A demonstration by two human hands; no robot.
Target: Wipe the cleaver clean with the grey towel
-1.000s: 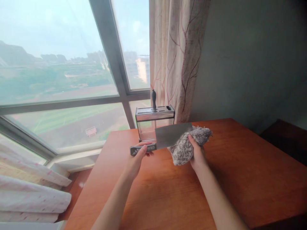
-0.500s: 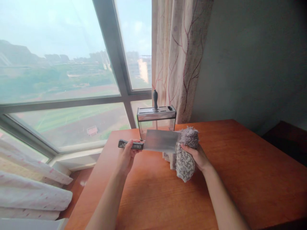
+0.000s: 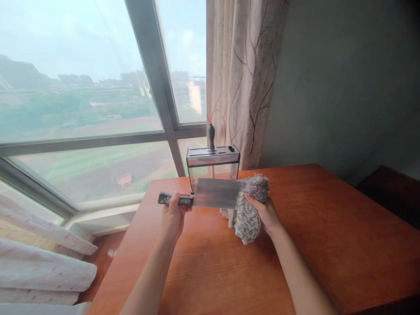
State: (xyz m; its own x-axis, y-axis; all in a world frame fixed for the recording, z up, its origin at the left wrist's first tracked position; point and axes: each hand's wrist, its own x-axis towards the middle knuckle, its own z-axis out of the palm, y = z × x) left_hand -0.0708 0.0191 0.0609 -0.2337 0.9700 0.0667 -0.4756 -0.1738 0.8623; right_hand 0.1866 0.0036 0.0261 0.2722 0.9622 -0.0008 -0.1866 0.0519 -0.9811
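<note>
Steel cleaver [image 3: 215, 193], one, handle in left hand [image 3: 172, 215] fingers; one grey cloth [image 3: 248, 205] bunched in right hand [image 3: 266, 213].

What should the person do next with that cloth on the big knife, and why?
Probably draw the cloth along the cleaver toward its handle: the right hand presses it against the blade's far end, while the left hand holds the handle level.

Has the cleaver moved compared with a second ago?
Yes. The cleaver has shifted left across the knife holder; a second ago its blade tip reached past the holder's right edge, now it ends near it.
</note>
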